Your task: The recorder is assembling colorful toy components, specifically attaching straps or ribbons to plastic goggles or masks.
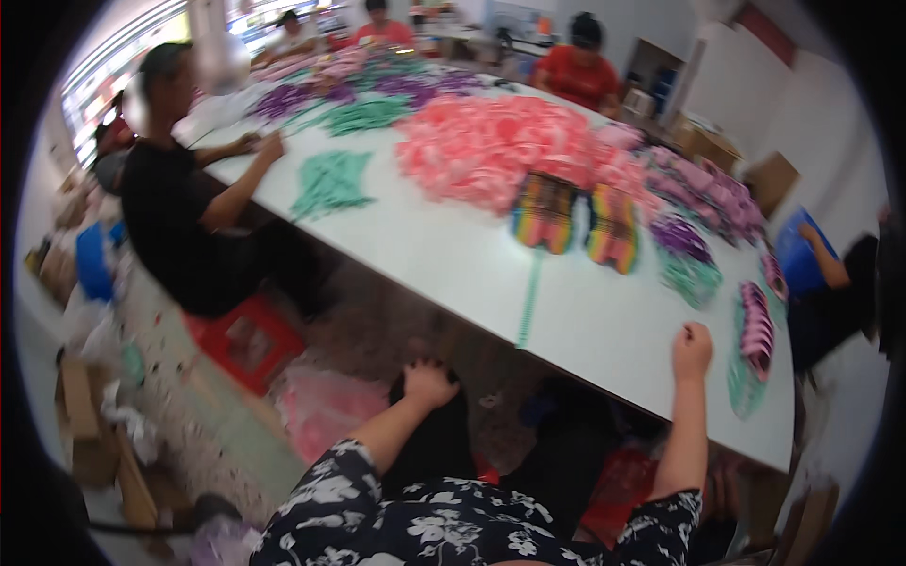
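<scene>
Floral shirt point(444, 524) nearest; left hand point(431, 384) spread on knee point(432, 429); right hand point(693, 351) curled closed, contents unclear, near pink bundle point(756, 327) lying lengthwise along worktop's point(613, 325) right edge.

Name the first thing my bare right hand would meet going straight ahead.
Your bare right hand would probably meet the elongated mint-green and purple bundle, seemingly fabric, though depth is unclear.

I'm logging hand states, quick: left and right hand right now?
Left hand: open, resting on the black-trousered knee, nothing visible held.
Right hand: closed, at the white table; whether it holds anything cannot be told.
</scene>
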Available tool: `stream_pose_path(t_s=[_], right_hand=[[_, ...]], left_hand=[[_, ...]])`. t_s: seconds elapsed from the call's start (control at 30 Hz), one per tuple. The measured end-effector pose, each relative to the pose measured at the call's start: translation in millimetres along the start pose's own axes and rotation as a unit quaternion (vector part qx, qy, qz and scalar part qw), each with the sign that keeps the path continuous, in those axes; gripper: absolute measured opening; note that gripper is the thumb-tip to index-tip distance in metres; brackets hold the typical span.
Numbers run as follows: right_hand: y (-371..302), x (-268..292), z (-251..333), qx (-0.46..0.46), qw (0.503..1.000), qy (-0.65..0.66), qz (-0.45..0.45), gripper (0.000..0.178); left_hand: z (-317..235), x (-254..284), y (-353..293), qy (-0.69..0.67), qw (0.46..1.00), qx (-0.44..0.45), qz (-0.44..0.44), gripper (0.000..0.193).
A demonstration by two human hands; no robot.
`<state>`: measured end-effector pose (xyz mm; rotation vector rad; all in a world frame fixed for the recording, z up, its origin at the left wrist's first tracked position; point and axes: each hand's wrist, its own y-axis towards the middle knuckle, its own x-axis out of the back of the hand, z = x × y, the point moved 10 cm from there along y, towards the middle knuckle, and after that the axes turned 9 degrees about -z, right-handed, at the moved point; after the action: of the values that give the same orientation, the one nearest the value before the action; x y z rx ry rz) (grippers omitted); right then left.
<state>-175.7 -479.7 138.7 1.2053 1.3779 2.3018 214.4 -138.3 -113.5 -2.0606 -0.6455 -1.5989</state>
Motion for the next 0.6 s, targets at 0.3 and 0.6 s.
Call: stream_pose_path(t_s=[0.3, 0.6], right_hand=[[0, -2, 7, -0.005, 0.999, 0.018, 0.037, 0.01], [0, -2, 1, -0.006, 0.999, 0.006, 0.045, 0.011]], left_hand=[[8, -4, -5, -0.011, 0.999, -0.007, -0.044, 0.061], [8, -11, 0, -0.007, 0.999, -0.001, -0.036, 0.065]])
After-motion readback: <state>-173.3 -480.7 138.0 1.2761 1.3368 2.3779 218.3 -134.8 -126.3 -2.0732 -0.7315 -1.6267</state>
